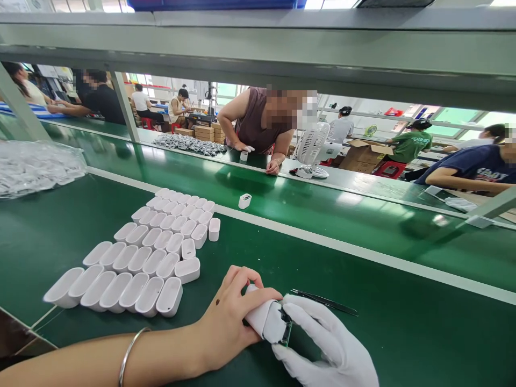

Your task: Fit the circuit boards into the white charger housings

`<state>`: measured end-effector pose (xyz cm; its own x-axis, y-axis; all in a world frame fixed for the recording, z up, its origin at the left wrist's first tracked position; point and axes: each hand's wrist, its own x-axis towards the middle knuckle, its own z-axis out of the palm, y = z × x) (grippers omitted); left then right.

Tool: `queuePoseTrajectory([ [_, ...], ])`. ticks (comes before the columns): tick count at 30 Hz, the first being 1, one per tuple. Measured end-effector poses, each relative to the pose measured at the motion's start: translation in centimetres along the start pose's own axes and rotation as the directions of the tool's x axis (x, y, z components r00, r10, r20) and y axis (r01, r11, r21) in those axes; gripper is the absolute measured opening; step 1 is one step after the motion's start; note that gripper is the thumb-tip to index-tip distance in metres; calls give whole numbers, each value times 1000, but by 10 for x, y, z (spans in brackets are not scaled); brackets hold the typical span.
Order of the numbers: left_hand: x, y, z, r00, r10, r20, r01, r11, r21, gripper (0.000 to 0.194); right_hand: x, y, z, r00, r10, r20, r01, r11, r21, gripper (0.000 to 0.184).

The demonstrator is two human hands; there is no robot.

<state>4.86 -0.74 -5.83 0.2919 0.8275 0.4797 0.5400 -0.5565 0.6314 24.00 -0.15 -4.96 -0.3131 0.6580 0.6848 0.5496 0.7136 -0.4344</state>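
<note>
My left hand (231,317), bare with a bangle on the wrist, is closed around a white plastic case (264,318) at the near edge of the green bench. My right hand (322,341), in a white glove, pinches a small green circuit board (287,327) at the open end of that case. Black tweezers (322,301) lie on the mat just beyond my right hand. To the left, several empty white cases (141,258) lie in rows on the bench.
A single white case (244,201) rides on the green conveyor belt (342,215). Across it a person leans on the far bench beside a white desk fan (312,148). A pile of clear bags (36,166) lies far left. Other workers sit behind.
</note>
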Motion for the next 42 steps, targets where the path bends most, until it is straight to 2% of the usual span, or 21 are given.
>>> queuePoseTrajectory([
  [3, 1, 1, -1, 998, -51, 32, 51, 999, 0, 57, 0, 2, 0, 995, 67, 76, -74, 993, 93, 29],
  [5, 2, 2, -1, 994, -100, 48, 100, 995, -12, 56, 1, 2, 0, 959, 223, 175, -259, 941, 219, 36],
  [7, 2, 2, -1, 988, -126, 85, 129, 991, -32, 55, 3, 1, -1, 864, 380, 330, -493, 770, 406, 56],
  [9, 2, 1, 0, 984, -126, 129, 133, 990, -50, 57, 8, -3, 0, 737, 447, 507, -675, 510, 533, 70],
  [10, 2, 1, 0, 982, -120, 148, 130, 990, -59, 59, 11, -5, 1, 680, 438, 589, -734, 401, 549, 70],
  [12, 2, 0, 1, 979, -114, 168, 128, 989, -74, 61, 17, -9, 5, 585, 395, 709, -811, 280, 514, 61],
  [15, 3, 1, 2, 976, -119, 184, 140, 984, -110, 64, 19, -8, 17, 527, 395, 753, -850, 226, 476, 52],
  [18, 5, 3, 2, 967, -98, 234, 137, 978, -156, 67, 15, -5, 28, 511, 506, 695, -860, 293, 419, 36],
  [21, 6, 4, 2, 959, -104, 264, 160, 967, -199, 67, 13, -6, 29, 541, 552, 635, -840, 390, 377, 23],
  [23, 7, 2, 2, 956, -127, 265, 197, 947, -254, 70, 16, -7, 22, 598, 487, 637, -795, 464, 391, 17],
  [25, 7, -1, 3, 946, -146, 291, 243, 912, -331, 72, 21, -3, 10, 687, 418, 595, -688, 637, 346, 19],
  [27, 9, -5, 2, 917, -201, 346, 334, 861, -383, 66, 25, 12, -5, 823, 389, 414, -463, 882, 92, 22],
  [28, 9, -7, 1, 892, -249, 377, 396, 833, -387, 60, 26, 22, -12, 891, 345, 296, -324, 939, -119, 22],
  [29, 10, -9, 0, 864, -306, 400, 459, 804, -377, 53, 27, 34, -18, 934, 289, 208, -210, 919, -332, 21],
  [30, 11, -11, 0, 837, -361, 410, 513, 778, -362, 48, 26, 46, -23, 950, 245, 193, -131, 875, -466, 18],
  [31, 11, -12, -1, 817, -404, 411, 551, 757, -352, 46, 25, 58, -27, 949, 230, 216, -88, 850, -519, 15],
  [33, 11, -14, -1, 804, -443, 395, 579, 735, -353, 48, 23, 74, -32, 923, 252, 291, -82, 867, -491, 13],
  [35, 11, -15, -1, 806, -458, 374, 582, 727, -364, 51, 22, 79, -32, 908, 278, 312, -127, 894, -429, 17],
  [37, 10, -15, 1, 806, -473, 356, 585, 725, -363, 51, 22, 73, -28, 911, 274, 307, -153, 918, -366, 17],
  [39, 9, -15, 2, 807, -482, 341, 586, 726, -360, 50, 22, 59, -24, 933, 212, 292, -130, 952, -276, 16],
  [42, 9, -14, 4, 807, -488, 333, 586, 731, -349, 46, 24, 37, -20, 970, -36, 239, 96, 964, -247, 20],
])
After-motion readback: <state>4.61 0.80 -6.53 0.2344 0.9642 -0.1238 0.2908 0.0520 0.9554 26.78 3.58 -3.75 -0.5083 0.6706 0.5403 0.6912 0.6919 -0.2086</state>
